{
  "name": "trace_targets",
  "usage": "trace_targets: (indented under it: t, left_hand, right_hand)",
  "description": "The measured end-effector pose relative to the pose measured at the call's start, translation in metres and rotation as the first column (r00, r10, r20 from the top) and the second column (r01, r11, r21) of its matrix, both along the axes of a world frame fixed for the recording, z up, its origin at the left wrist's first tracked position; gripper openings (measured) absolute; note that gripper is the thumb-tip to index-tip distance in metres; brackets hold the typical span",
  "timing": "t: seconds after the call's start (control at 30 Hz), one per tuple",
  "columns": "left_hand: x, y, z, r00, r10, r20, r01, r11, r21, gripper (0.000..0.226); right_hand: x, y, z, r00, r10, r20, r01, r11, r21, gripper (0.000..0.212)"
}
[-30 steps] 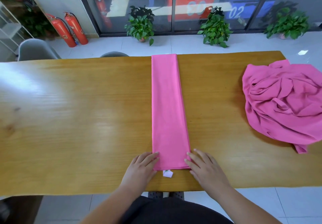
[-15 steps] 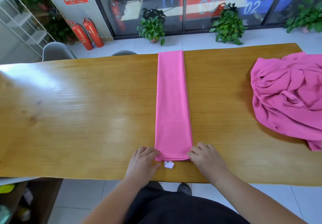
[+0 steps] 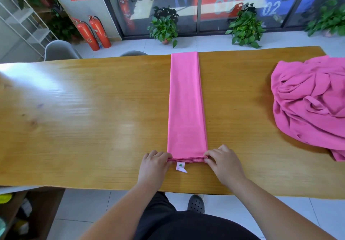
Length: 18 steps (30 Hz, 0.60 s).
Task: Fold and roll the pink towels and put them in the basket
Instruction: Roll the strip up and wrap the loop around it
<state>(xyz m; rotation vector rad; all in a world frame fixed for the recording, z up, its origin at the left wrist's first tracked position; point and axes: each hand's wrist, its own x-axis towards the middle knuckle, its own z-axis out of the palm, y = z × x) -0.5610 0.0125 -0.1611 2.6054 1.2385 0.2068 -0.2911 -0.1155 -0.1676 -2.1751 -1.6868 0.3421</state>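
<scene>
So the folded towel [image 3: 186, 105] is lying as one long narrow strip straight across the wooden surface [image 3: 93, 118], running from the far edge back toward the person. The left hand [image 3: 154, 167] and right hand [image 3: 223, 162] are each sitting at a near corner, and each grip is pinching closed on the stacked layers of that near edge, which is looking slightly lifted. Seems like the roll is just about starting.

The white tag [image 3: 180, 167] is poking out from under that edge, between the hands. Off to the right, well apart, a crumpled pile of towels [image 3: 308, 105] is waiting its turn. No basket showing anywhere in view.

What could go sideways from here:
- The layers are looking thin and slippery, so if one hand is rolling faster than the other, the roll is probably coming out cone-shaped.
- A loose first turn likely means a floppy roll that is unwinding once picked up.
- The stacked edges could be fanning apart if the pinch is only catching the top layers.
- That tag could be ending up sticking out the side.
</scene>
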Motion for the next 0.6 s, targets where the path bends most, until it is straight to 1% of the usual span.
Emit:
trace_targets:
  t: [0.1, 0.17, 0.2, 0.23, 0.3, 0.4, 0.5, 0.6]
  left_hand:
    - [-0.002, 0.003, 0.001, 0.998, 0.047, 0.035, -0.045, 0.997, -0.069, 0.012]
    - [-0.002, 0.002, 0.005, 0.996, 0.068, 0.054, -0.063, 0.994, -0.094, 0.012]
    - [-0.002, 0.001, 0.005, 0.994, 0.086, 0.065, -0.078, 0.991, -0.108, 0.012]
    - [-0.001, 0.001, 0.006, 0.991, 0.108, 0.072, -0.099, 0.987, -0.127, 0.012]
    - [-0.002, 0.002, 0.006, 0.987, 0.141, 0.08, -0.127, 0.979, -0.161, 0.013]
    - [-0.002, 0.01, 0.008, 0.986, 0.148, 0.078, -0.126, 0.965, -0.229, 0.018]
    - [0.002, 0.018, 0.019, 0.981, 0.18, 0.078, -0.145, 0.934, -0.326, 0.016]
    - [0.006, 0.028, 0.016, 0.976, 0.196, 0.09, -0.149, 0.915, -0.375, 0.014]
  right_hand:
    - [-0.003, -0.011, -0.003, 0.991, 0.082, 0.102, -0.088, 0.994, 0.061, 0.028]
    - [-0.005, -0.019, -0.005, 0.982, 0.117, 0.148, -0.126, 0.991, 0.054, 0.044]
    - [-0.005, -0.021, -0.006, 0.978, 0.123, 0.169, -0.132, 0.99, 0.044, 0.048]
    - [-0.006, -0.023, -0.007, 0.975, 0.122, 0.184, -0.131, 0.99, 0.042, 0.048]
    - [-0.007, -0.02, -0.008, 0.978, 0.096, 0.183, -0.11, 0.992, 0.065, 0.039]
    - [-0.01, -0.012, -0.006, 0.991, 0.039, 0.127, -0.051, 0.995, 0.088, 0.021]
    - [-0.008, -0.004, 0.003, 0.997, -0.08, -0.015, 0.08, 0.997, 0.018, 0.022]
    - [-0.005, 0.004, 0.012, 0.983, -0.137, -0.125, 0.127, 0.988, -0.085, 0.018]
